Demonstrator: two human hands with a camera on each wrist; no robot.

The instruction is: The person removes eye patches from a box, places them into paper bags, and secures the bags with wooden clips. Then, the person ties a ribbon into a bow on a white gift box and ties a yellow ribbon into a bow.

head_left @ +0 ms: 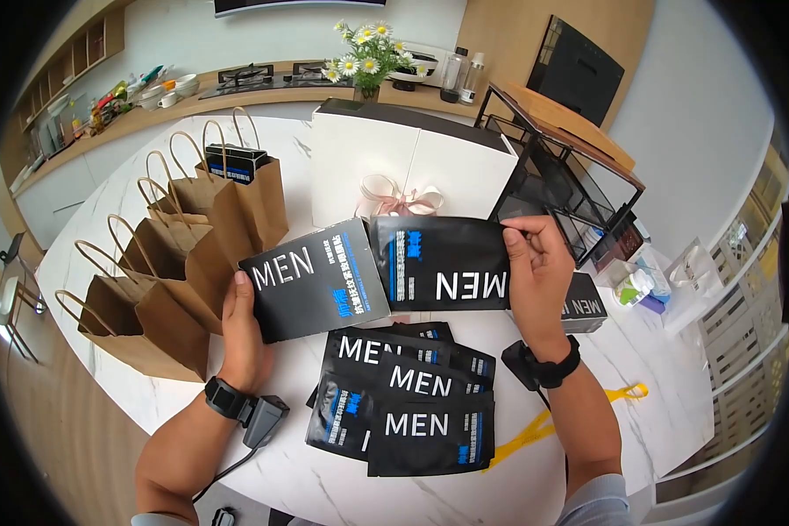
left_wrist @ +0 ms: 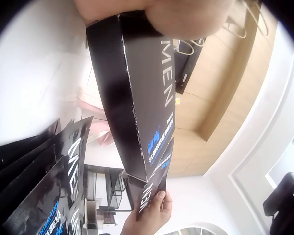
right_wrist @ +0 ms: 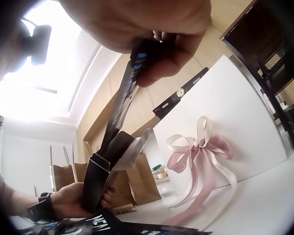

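My left hand (head_left: 247,337) grips the box (head_left: 317,282); my right fingers (head_left: 517,254) pinch a packet (head_left: 443,263) (lettering upside down).

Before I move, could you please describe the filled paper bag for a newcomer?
On the white table, left of the big white box, brown paper bags stand in a row. It is the farthest bag, the only one with a black box showing.

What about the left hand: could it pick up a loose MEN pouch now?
Probably not: the left hand grips the MEN box, though nothing appears to cover the topmost loose pouch.
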